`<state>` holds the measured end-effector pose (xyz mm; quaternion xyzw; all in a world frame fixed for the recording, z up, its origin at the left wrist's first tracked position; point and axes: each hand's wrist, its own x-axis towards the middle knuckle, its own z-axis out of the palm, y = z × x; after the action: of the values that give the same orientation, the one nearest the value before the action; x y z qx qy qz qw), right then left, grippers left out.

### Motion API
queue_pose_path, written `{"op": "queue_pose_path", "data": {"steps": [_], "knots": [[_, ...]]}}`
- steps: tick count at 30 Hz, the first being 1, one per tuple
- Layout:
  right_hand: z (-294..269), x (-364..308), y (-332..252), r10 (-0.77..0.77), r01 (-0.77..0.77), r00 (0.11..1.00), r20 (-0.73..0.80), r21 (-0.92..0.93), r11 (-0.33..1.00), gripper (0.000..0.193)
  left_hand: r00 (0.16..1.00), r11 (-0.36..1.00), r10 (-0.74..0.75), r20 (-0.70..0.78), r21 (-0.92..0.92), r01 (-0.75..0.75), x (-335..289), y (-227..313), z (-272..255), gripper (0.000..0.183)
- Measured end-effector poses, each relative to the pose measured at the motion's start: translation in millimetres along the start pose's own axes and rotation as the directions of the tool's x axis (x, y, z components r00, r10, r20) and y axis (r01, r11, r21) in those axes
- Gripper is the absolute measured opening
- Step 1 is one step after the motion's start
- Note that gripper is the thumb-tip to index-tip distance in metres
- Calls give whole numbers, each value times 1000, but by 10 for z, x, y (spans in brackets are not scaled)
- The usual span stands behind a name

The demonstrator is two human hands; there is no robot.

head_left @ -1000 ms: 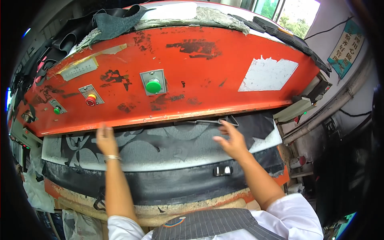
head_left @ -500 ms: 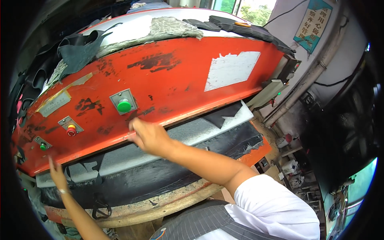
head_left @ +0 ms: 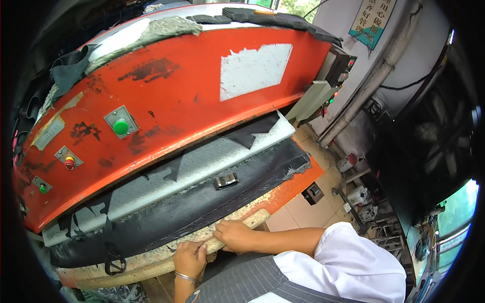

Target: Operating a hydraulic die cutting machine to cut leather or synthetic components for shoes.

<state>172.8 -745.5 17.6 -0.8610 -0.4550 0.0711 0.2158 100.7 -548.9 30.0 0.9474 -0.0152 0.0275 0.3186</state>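
Observation:
My left hand (head_left: 190, 260), with a bracelet at the wrist, lies over the pale, worn front edge (head_left: 257, 218) of a big red machine (head_left: 192, 76). Its fingers are curled in and the thumb presses against them. Close by on the right, my right hand (head_left: 235, 236) also bends its fingers over that edge. Whatever either hand may hold is hidden. Beyond them, a small dark metal cutting die (head_left: 226, 181) stands on a black sheet (head_left: 177, 204). Behind that sheet runs a whitish board (head_left: 202, 157) with black scraps hanging over it.
On the machine's red front are a large green button (head_left: 120, 127), a red knob (head_left: 69, 162) and a small green button (head_left: 43, 189). Stacked black sheets (head_left: 252, 16) lie on top. A control box (head_left: 338, 65) juts out at the right, near a pipe (head_left: 386, 65).
Both hands have come away from the machine's red front and down to the near edge, close together. The view has shifted, and the small die now shows in full.

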Motion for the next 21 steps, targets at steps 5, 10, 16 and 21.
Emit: {"op": "queue_pose_path", "data": {"steps": [5, 10, 16, 21], "knots": [[-51, -3, 176, -95, 95, 995, -6, 79, 992, 42, 998, 997, -68, -9, 44, 69, 123, -11, 67, 25], [-326, -127, 582, -245, 19, 902, 356, 532, 846, 37, 774, 981, -190, 604, 97, 166, 438, 45, -251, 33], [-1007, -20, 1909, 158, -66, 929, -334, 270, 960, 45, 984, 985, 170, -56, -15, -171, 1663, 329, -100, 19], [-1127, -406, 2829, 316, -368, 917, -241, -210, 906, 65, 902, 944, 311, -301, 207, -256, 2572, 142, 246, 17]]}}
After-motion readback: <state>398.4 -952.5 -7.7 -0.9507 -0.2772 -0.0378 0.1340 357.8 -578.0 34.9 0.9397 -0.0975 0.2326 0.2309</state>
